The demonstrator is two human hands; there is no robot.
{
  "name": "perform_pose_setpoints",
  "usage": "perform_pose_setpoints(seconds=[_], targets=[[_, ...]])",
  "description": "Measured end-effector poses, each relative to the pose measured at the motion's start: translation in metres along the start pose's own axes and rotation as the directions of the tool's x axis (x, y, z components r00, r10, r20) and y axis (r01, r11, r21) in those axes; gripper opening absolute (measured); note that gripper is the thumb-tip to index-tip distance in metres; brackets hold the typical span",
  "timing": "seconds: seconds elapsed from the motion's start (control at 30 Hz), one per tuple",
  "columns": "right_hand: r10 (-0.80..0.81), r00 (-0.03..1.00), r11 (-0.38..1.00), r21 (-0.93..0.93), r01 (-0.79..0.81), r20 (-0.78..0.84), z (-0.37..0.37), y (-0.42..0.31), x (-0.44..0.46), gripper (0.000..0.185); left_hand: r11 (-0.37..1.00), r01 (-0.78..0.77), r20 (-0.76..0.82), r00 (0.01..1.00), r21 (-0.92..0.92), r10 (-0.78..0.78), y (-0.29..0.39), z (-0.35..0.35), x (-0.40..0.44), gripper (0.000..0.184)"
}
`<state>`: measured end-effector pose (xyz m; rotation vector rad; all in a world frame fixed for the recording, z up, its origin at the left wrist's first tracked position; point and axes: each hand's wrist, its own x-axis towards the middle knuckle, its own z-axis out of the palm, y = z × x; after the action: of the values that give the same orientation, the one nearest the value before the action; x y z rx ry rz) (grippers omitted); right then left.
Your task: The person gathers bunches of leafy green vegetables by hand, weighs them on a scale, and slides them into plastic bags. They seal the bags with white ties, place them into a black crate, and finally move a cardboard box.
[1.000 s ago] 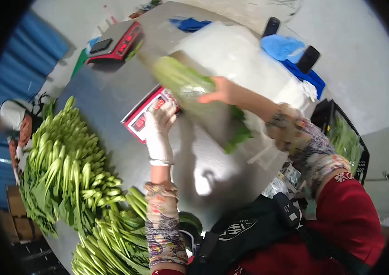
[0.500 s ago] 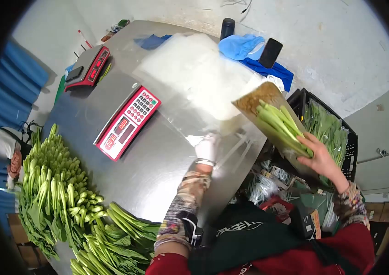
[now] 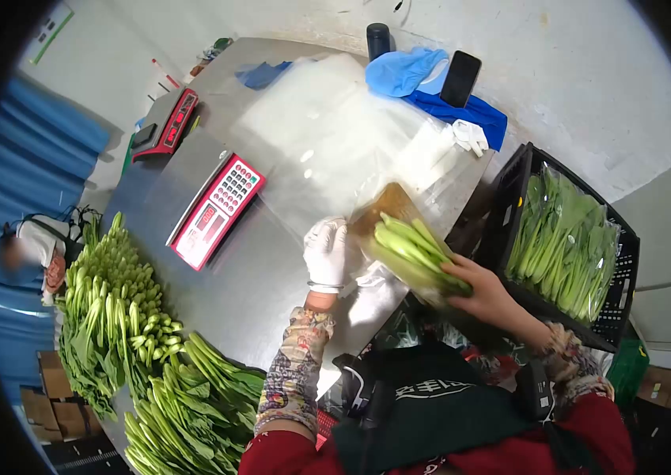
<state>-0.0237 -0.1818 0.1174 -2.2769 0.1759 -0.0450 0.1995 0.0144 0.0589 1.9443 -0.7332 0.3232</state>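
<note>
My right hand (image 3: 478,291) is bare and wrapped round the lower end of a clear plastic bag (image 3: 392,199) of leafy greens. Pale green stalks (image 3: 413,247) show through the film, pointing away from me. Close to the bag's left edge is my left hand (image 3: 326,252), in a white glove with the fingers curled closed. Whether it pinches film or anything else, I cannot make out. Beyond both hands, a stack of clear plastic bags (image 3: 312,111) covers part of the metal table (image 3: 229,317). A red and white scale (image 3: 217,210) stands left of my gloved hand.
Loose greens (image 3: 126,317) are heaped at the left. Bagged greens (image 3: 565,245) fill a black crate (image 3: 628,277) on the right. A second scale (image 3: 165,123), a phone (image 3: 460,79), blue cloth (image 3: 478,119) and a dark bottle (image 3: 378,41) lie farther back. Another person (image 3: 39,245) is at far left.
My right hand has brought the bag of greens leftward, from beside the crate to near my left hand. My gloved hand has shifted slightly left, and the view has turned a little.
</note>
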Motion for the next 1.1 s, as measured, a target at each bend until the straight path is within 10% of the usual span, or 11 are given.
perform_pose_setpoints(seconds=[0.13,0.23,0.53,0.6,0.7,0.73,0.8,1.0,1.1], targets=[[0.101,0.985,0.985,0.155,-0.079,-0.140,0.020,-0.017,0.041,0.052,0.999,0.008,-0.164,0.987,0.040,-0.001,0.009,-0.007,0.015,0.008],[-0.123,0.992,0.992,0.006,0.123,0.021,0.019,-0.023,0.058,0.050,0.998,-0.055,-0.134,0.990,-0.012,0.053,0.016,-0.002,0.022,0.008],[-0.207,0.967,0.962,0.148,0.229,-0.148,0.049,0.001,0.149,0.049,0.922,-0.276,0.309,0.882,-0.273,0.356,0.060,0.010,0.015,0.012],[-0.139,0.960,0.973,0.145,0.178,-0.244,0.055,0.006,0.162,0.051,0.945,-0.094,-0.024,0.996,-0.312,0.091,0.060,0.012,0.005,0.019],[-0.124,0.942,0.972,0.153,0.179,-0.311,0.051,0.009,0.176,0.052,0.922,0.274,-0.355,0.862,-0.275,-0.362,0.014,0.020,-0.012,0.054],[-0.155,0.933,0.967,0.141,0.210,-0.324,0.043,0.007,0.179,0.052,0.957,0.275,-0.108,0.958,0.091,-0.266,-0.011,0.029,-0.026,0.057],[-0.142,0.931,0.975,0.117,0.191,-0.335,0.023,-0.003,0.181,0.051,0.745,-0.073,0.433,0.849,0.663,-0.302,-0.045,0.044,-0.058,0.064],[-0.325,0.620,0.938,-0.161,0.307,-0.714,-0.057,-0.030,0.192,0.051,0.790,-0.021,0.335,0.913,0.613,-0.235,-0.044,0.039,-0.068,0.063],[-0.380,0.719,0.917,-0.138,0.373,-0.581,-0.079,-0.027,0.166,0.052,0.887,0.461,0.330,0.836,0.007,-0.438,-0.043,0.016,-0.051,0.061]])
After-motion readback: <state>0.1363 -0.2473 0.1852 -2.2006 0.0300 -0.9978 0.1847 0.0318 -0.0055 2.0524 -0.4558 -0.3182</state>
